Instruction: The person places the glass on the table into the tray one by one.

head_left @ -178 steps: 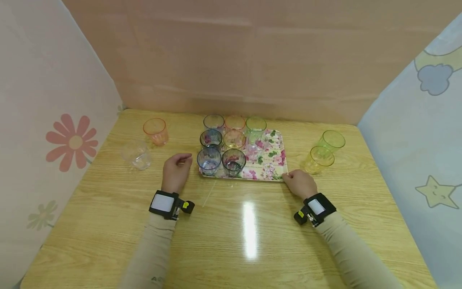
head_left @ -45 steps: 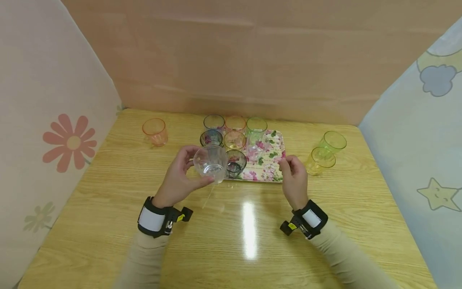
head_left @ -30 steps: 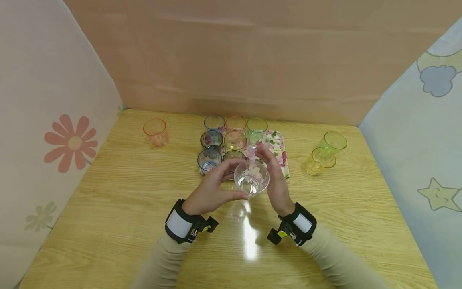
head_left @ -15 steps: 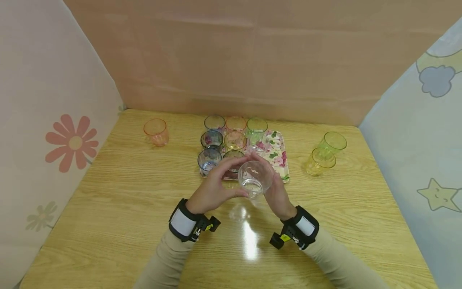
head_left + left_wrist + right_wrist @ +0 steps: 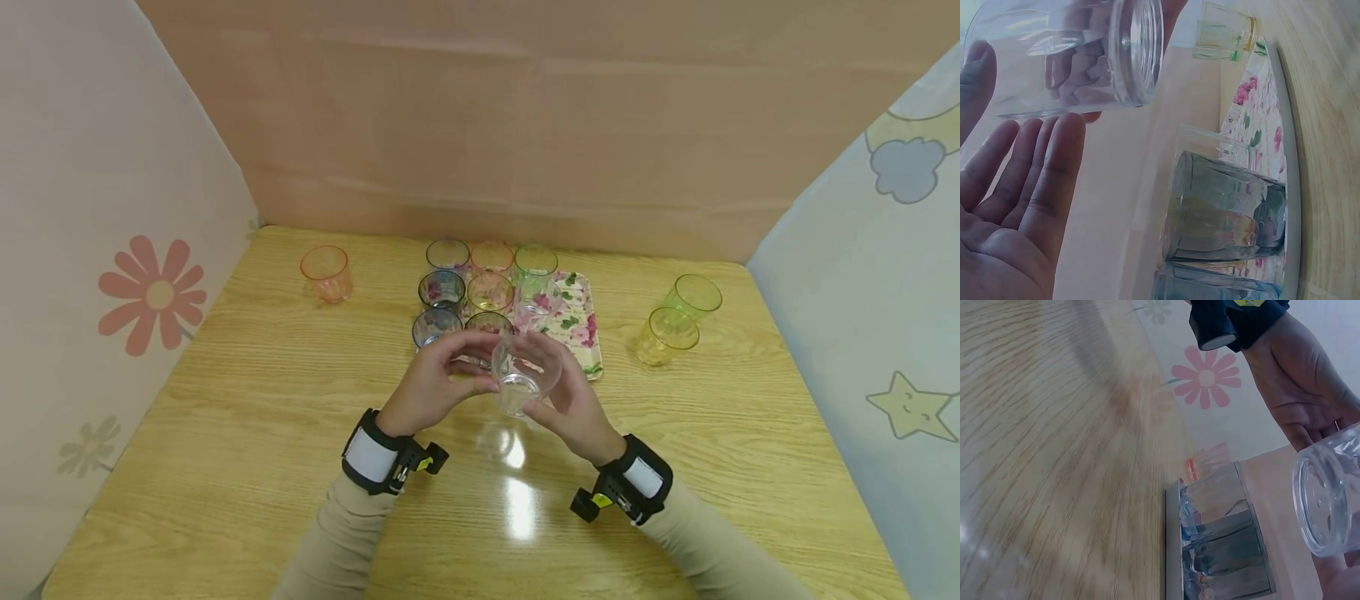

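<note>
A clear cup (image 5: 519, 398) is in the air over the front of the floral tray (image 5: 582, 333). My right hand (image 5: 579, 414) grips it, thumb in front and fingers behind. My left hand (image 5: 426, 390) is at the cup's left side; in the left wrist view its fairly straight fingertips (image 5: 1067, 134) lie right at the cup wall. The right wrist view shows the thick round base (image 5: 1321, 503) of the cup. Behind the hands, blue (image 5: 433, 323), dark grey (image 5: 441, 292), yellow (image 5: 491, 293), orange (image 5: 492, 254) and green (image 5: 536, 260) tinted cups stand in rows on the tray.
An orange cup (image 5: 328, 279) stands on the wooden table (image 5: 225, 467) at the left. To the right of the tray are a green cup (image 5: 693, 296) and a yellow cup (image 5: 663, 337). Papered walls enclose the table at the back and sides.
The clear cup has come from the left of the table to the front of the tray in the left hand. The right hand has left the tray and taken hold of it; the left fingers have loosened.
</note>
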Demonstrator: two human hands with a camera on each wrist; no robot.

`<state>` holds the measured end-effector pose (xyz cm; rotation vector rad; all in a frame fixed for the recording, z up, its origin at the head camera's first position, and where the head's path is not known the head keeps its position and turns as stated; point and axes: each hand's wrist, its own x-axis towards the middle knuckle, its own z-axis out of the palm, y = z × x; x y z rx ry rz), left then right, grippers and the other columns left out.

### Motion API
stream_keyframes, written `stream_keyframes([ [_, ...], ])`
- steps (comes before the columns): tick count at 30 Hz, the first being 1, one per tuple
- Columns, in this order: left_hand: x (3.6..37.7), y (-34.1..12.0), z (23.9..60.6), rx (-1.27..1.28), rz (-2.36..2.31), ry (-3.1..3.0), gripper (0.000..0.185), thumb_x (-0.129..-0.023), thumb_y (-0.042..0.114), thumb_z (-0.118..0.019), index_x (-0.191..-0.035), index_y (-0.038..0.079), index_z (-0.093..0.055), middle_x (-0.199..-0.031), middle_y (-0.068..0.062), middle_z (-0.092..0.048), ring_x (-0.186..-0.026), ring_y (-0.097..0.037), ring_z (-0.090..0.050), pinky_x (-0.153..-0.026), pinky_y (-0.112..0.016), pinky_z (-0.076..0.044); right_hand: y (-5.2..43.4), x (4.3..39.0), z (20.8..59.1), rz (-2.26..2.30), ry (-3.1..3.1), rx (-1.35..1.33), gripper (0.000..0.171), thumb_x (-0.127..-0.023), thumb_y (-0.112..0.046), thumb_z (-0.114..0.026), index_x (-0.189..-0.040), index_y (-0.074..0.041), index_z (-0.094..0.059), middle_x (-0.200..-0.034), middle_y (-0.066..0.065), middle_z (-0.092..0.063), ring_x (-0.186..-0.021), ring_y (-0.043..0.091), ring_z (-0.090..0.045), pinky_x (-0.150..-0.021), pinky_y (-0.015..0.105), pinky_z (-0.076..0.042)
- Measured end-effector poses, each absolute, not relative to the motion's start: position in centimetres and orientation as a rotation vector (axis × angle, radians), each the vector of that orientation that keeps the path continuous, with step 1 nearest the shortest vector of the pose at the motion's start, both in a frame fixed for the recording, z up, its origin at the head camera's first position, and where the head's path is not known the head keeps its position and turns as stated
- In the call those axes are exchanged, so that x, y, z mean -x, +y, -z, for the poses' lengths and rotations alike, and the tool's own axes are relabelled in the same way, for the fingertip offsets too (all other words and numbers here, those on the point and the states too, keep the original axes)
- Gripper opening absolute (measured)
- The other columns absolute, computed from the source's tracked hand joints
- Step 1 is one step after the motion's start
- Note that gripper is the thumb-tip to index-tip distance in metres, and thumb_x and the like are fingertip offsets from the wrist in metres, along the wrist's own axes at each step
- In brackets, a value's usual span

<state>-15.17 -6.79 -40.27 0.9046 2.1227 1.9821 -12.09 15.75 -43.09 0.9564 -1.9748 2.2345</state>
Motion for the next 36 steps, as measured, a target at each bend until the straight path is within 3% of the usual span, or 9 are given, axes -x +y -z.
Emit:
stream_keyframes([
  [4,15.2,-7.2,40.6,-0.854,-1.975,2.193,0.045,-0.086,-0.005,-0.076,-0.128,-0.007,-0.062,-0.119,-0.019,-0.067,-0.104,-0.027,-0.066,-0.086,-0.032,-0.057,16.2,12.1,43.3,-2.187,-1.981,-0.922,0.079,-0.092,-0.016,-0.077,-0.15,0.009,-0.03,-0.151,0.026,-0.042,-0.139,0.025,-0.044,-0.116,0.044,-0.034],
  [10,15.7,-8.9,41.2,-0.659,-2.163,2.321,0.015,-0.098,-0.001,-0.064,-0.111,-0.007,-0.067,-0.093,-0.021,-0.063,-0.077,-0.017,-0.06,-0.065,-0.025,-0.051,17.3,12.4,44.1,-2.155,-1.968,-0.867,0.079,-0.089,-0.01,-0.078,-0.144,0.015,-0.029,-0.147,0.019,-0.047,-0.138,0.023,-0.045,-0.117,0.045,-0.032],
  [15,16.8,-10.6,41.6,-0.29,-2.368,2.482,0.017,-0.102,0.006,-0.062,-0.102,-0.01,-0.065,-0.084,-0.019,-0.059,-0.061,-0.012,-0.055,-0.052,-0.019,-0.045,18.4,12.7,44.4,-2.094,-1.989,-0.826,0.074,-0.085,0.01,-0.071,-0.142,0.018,-0.025,-0.145,0.02,-0.047,-0.137,0.024,-0.046,-0.117,0.04,-0.033],
  [19,17.7,-11.6,42.3,0.018,-2.358,2.594,0.018,-0.102,0.007,-0.061,-0.106,-0.011,-0.065,-0.089,-0.021,-0.062,-0.065,-0.011,-0.061,-0.055,-0.018,-0.05,19.0,12.9,44.7,-2.038,-2.038,-0.76,0.074,-0.081,0.023,-0.063,-0.143,0.016,-0.024,-0.145,0.025,-0.043,-0.137,0.025,-0.045,-0.117,0.035,-0.033],
  [24,18.5,-12.4,43.8,0.225,-2.072,2.712,0.023,-0.1,-0.004,-0.056,-0.119,-0.012,-0.066,-0.105,-0.027,-0.065,-0.086,-0.03,-0.067,-0.065,-0.015,-0.051,19.4,13.2,44.8,-1.985,-2.111,-0.639,0.074,-0.082,0.023,-0.062,-0.144,0.012,-0.023,-0.146,0.022,-0.041,-0.137,0.025,-0.043,-0.116,0.032,-0.033],
  [27,18.9,-12.7,44.9,0.271,-1.838,2.723,0.028,-0.099,-0.004,-0.055,-0.124,-0.011,-0.065,-0.11,-0.027,-0.066,-0.094,-0.033,-0.067,-0.066,-0.015,-0.048,19.5,13.5,44.9,-1.975,-2.117,-0.577,0.075,-0.082,0.023,-0.063,-0.144,0.013,-0.023,-0.146,0.027,-0.039,-0.138,0.03,-0.04,-0.117,0.032,-0.032],
  [33,19.3,-12.5,46.5,0.237,-1.61,2.621,0.028,-0.101,0.005,-0.06,-0.123,-0.009,-0.068,-0.102,-0.023,-0.071,-0.066,-0.019,-0.065,-0.056,-0.021,-0.048,19.5,14.3,45.2,-1.945,-2.167,-0.43,0.076,-0.083,0.021,-0.066,-0.144,0.01,-0.023,-0.151,0.026,-0.039,-0.142,0.034,-0.035,-0.12,0.05,-0.023],
  [36,19.5,-12.1,47.0,0.195,-1.533,2.639,0.026,-0.1,0.008,-0.063,-0.119,-0.007,-0.071,-0.102,-0.021,-0.073,-0.073,-0.018,-0.067,-0.063,-0.025,-0.052,19.5,14.6,45.5,-1.92,-2.205,-0.374,0.076,-0.084,0.018,-0.068,-0.145,0.009,-0.023,-0.153,0.023,-0.04,-0.142,0.034,-0.035,-0.117,0.059,-0.021],
])
